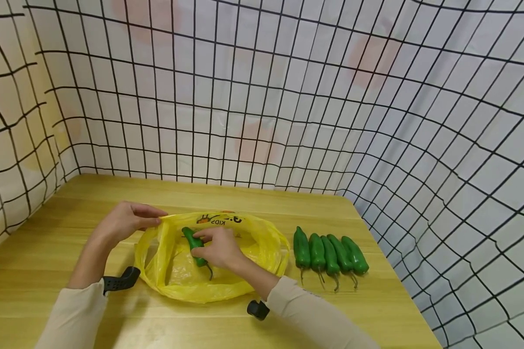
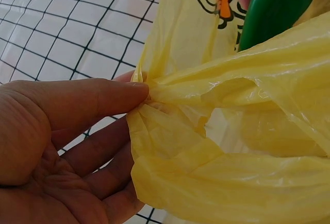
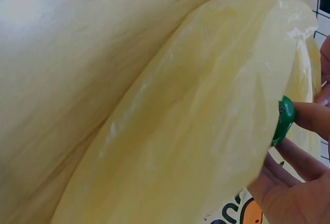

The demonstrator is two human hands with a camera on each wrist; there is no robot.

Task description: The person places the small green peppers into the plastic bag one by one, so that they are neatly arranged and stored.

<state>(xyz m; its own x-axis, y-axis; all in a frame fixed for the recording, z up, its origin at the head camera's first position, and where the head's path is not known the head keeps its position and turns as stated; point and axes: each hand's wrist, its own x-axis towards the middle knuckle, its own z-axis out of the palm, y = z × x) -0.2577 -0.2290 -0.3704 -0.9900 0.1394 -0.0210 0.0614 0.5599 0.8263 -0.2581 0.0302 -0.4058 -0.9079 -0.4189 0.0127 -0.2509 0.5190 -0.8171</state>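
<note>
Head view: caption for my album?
Left hand pinching a yellow plastic bag, right hand holding a long green pepper in its opening, five more peppers alongside.

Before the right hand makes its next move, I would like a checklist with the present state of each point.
1. Mouth of the thin yellow plastic bag open: ok.
2. Bag's edge pinched by the left hand: ok.
3. Long glossy green pepper gripped by the right hand: ok.
4. Pepper resting on the bag's bottom: cannot tell.
5. Five other long green peppers outside the bag, side by side on its right: ok.
</note>
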